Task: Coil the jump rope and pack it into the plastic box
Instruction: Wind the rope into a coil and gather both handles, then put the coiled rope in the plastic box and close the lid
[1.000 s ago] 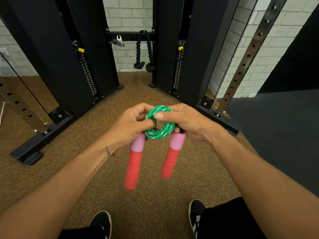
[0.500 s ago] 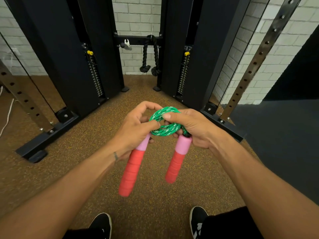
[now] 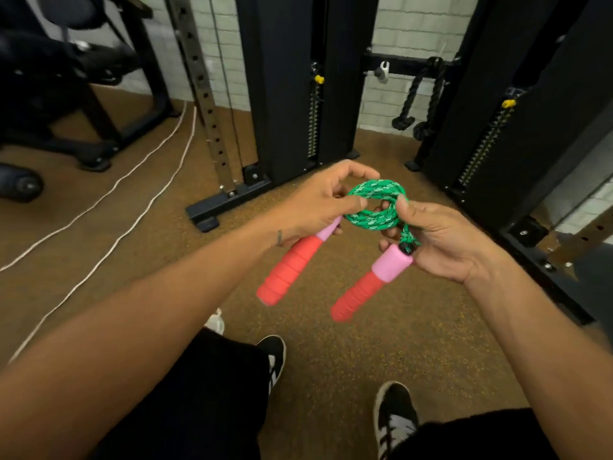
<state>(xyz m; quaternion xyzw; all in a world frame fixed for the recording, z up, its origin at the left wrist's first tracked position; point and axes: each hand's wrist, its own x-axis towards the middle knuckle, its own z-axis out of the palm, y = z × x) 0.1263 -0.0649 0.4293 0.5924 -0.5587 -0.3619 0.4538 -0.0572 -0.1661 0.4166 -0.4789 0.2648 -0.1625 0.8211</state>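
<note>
A gym: beyond the hands stand black cable-machine towers [image 3: 285,84] with weight stacks [image 3: 313,124], a rope attachment [image 3: 428,97] hanging between them against a white brick wall [image 3: 414,24]. Speckled rubber flooring [image 3: 331,360] lies below, a perforated rack upright [image 3: 204,91] off to their left.

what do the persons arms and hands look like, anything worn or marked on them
Both forearms are bare, with no sleeves in view. The left hand and right hand wear no gloves, and no rings, watch or bracelets show. One small dark mark, like a tattoo, sits at the left wrist.
</note>
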